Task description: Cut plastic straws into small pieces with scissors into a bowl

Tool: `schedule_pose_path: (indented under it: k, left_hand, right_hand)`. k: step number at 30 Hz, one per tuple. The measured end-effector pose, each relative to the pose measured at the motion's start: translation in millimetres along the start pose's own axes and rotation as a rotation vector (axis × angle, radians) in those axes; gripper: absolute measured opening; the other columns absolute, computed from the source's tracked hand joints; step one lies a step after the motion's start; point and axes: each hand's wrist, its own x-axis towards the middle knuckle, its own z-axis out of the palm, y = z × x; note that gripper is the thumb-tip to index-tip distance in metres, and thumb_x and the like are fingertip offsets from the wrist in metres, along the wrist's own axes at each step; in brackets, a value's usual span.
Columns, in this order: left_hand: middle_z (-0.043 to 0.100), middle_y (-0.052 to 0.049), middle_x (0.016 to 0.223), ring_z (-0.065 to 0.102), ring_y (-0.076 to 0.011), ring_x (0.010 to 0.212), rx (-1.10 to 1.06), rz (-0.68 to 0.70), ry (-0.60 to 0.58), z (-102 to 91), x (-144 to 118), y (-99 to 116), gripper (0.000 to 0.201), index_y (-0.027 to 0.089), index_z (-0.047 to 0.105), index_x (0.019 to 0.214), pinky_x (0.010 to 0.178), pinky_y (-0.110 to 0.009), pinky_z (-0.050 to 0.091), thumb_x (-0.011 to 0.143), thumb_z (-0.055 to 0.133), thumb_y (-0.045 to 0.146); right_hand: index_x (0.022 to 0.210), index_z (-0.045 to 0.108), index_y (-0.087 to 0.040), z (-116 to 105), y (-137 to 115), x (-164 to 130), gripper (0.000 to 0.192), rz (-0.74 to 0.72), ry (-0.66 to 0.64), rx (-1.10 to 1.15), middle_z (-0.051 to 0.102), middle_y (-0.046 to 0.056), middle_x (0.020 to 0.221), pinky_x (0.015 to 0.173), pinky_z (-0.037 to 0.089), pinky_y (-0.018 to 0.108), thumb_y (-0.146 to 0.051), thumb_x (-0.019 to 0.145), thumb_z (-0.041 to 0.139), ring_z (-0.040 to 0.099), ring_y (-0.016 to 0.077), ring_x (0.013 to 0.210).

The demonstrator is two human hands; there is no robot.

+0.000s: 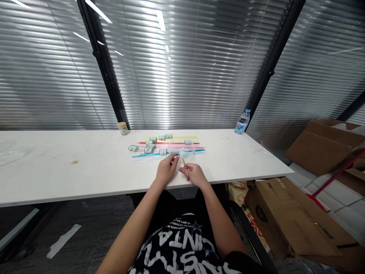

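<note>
A long white table (85, 163) runs left to right in front of closed window blinds (185, 76). At its far edge stand a small jar with a tan lid (122, 128) on the left and a plastic water bottle (242, 122) well to the right. In the middle of the table lies a row of long drinking straws (171, 146), yellow, red, pink and blue, side by side and running left to right, with small green-and-white rolled pieces (149, 146) scattered on and around them. Open cardboard boxes (296, 220) sit on the floor to the right of the table, and a strip of white tape (63, 239) lies on the dark carpet at near left.

Just near of the straws, both hands rest on the table close together. The right hand (195, 175) has its fingers pinched on a thin reddish straw (184, 165), which slants up and away toward the left hand. The left hand (167, 169) has its fingers curled together at the straw's far end; whether they grip it or one of the rolled pieces cannot be told. Nothing lies between the hands and the row of straws.
</note>
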Motion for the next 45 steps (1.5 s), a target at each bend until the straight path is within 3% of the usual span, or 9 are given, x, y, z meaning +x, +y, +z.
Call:
schedule_pose_path:
  k: [8, 15, 21, 26, 32, 36, 39, 45]
  left_hand:
    - [0.072, -0.003, 0.083, 0.063, -0.0154, 0.067, 0.068, -0.002, -0.020, 3.1, 2, 1, 0.024, 0.023, 0.065, 0.100, 0.065, -0.025, 0.043, 0.093, 0.046, 0.036]
    - [0.068, -0.001, 0.074, 0.059, -0.0140, 0.061, 0.085, -0.010, -0.007, 3.6, 1, 1, 0.023, 0.021, 0.065, 0.098, 0.062, -0.024, 0.041, 0.092, 0.046, 0.035]
    - [0.063, 0.001, 0.066, 0.053, -0.0116, 0.054, 0.021, -0.013, 0.094, 2.7, 1, 1, 0.023, 0.020, 0.064, 0.094, 0.059, -0.023, 0.041, 0.090, 0.048, 0.035]
    - [0.056, 0.003, 0.062, 0.050, -0.0106, 0.054, -0.081, -0.075, 0.201, 1.4, 2, -1, 0.018, 0.020, 0.062, 0.084, 0.057, -0.023, 0.041, 0.086, 0.050, 0.034]
    - [0.048, 0.005, 0.057, 0.044, -0.0104, 0.053, -0.113, -0.088, 0.231, 0.2, -1, -1, 0.010, 0.020, 0.056, 0.075, 0.056, -0.023, 0.039, 0.079, 0.050, 0.026]
    - [0.049, 0.004, 0.057, 0.045, -0.0113, 0.053, -0.080, -0.062, 0.218, -4.5, 1, 1, 0.016, 0.020, 0.055, 0.073, 0.056, -0.023, 0.038, 0.084, 0.046, 0.028]
    - [0.054, 0.002, 0.059, 0.048, -0.0126, 0.053, 0.090, 0.002, 0.155, -15.3, 17, 13, 0.023, 0.020, 0.057, 0.073, 0.056, -0.025, 0.036, 0.088, 0.044, 0.032]
    - [0.066, -0.005, 0.070, 0.058, -0.0182, 0.063, 0.369, 0.173, -0.331, -31.9, 80, 38, 0.025, 0.020, 0.065, 0.078, 0.057, -0.026, 0.038, 0.088, 0.045, 0.031]
  right_hand:
    - [0.059, 0.050, -0.020, -1, -4, 0, 0.042, 0.013, 0.006, -0.040, 0.049, -0.004, 0.046, 0.051, 0.036, 0.023, -0.055, 0.078, 0.062, 0.046, 0.0115, 0.045]
    - [0.058, 0.049, -0.020, 0, -5, 0, 0.043, 0.010, 0.001, -0.033, 0.049, -0.004, 0.045, 0.050, 0.036, 0.023, -0.055, 0.078, 0.063, 0.047, 0.0117, 0.045]
    - [0.059, 0.048, -0.020, 1, 1, 2, 0.047, 0.024, 0.070, 0.111, 0.047, -0.003, 0.044, 0.049, 0.036, 0.024, -0.060, 0.080, 0.059, 0.044, 0.0112, 0.044]
    - [0.067, 0.052, -0.019, -1, 7, 3, 0.048, 0.090, 0.148, 0.284, 0.047, -0.004, 0.044, 0.039, 0.027, 0.023, -0.065, 0.080, 0.057, 0.035, 0.0086, 0.036]
    - [0.068, 0.050, -0.019, -2, 9, 3, 0.049, 0.113, 0.164, 0.366, 0.045, -0.005, 0.043, 0.033, 0.023, 0.023, -0.067, 0.078, 0.057, 0.032, 0.0075, 0.032]
    - [0.068, 0.050, -0.019, -1, 9, 3, 0.049, 0.106, 0.167, 0.372, 0.045, -0.005, 0.042, 0.033, 0.024, 0.022, -0.067, 0.078, 0.058, 0.033, 0.0075, 0.031]
    - [0.069, 0.050, -0.019, -1, 9, 3, 0.050, 0.096, 0.158, 0.371, 0.045, -0.006, 0.042, 0.033, 0.024, 0.022, -0.067, 0.079, 0.057, 0.033, 0.0071, 0.030]
    - [0.070, 0.050, -0.020, -3, 7, 3, 0.050, 0.112, 0.138, 0.405, 0.045, -0.006, 0.043, 0.032, 0.022, 0.022, -0.069, 0.078, 0.057, 0.031, 0.0069, 0.029]
